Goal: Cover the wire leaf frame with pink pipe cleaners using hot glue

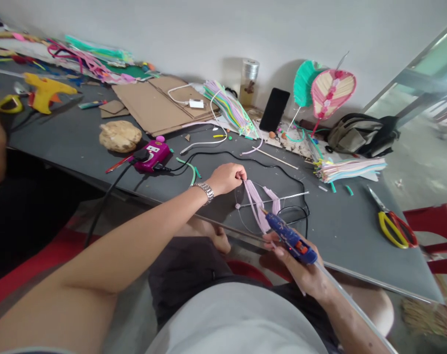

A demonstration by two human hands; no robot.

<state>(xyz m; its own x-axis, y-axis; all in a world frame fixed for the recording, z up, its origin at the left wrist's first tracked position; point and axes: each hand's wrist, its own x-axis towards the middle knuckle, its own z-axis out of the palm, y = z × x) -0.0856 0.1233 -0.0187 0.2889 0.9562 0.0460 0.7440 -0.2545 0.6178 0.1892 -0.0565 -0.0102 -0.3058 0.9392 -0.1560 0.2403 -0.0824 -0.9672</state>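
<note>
Grey table (356, 236), near edge: left hand (226, 178) pinches the top of pink strips (253, 199) lying on a wire frame (289, 196). Right hand (300, 268) closed around glue gun (289, 239), nozzle at the strips' lower end. Advice: small bead, hold strips taut, fingers clear of hot glue.

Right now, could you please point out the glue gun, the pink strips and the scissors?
Glue gun (288, 238): head view, on its blue body.
Pink strips (253, 199): head view, on the left strip's middle.
Scissors (385, 213): head view, near the pivot.
</note>
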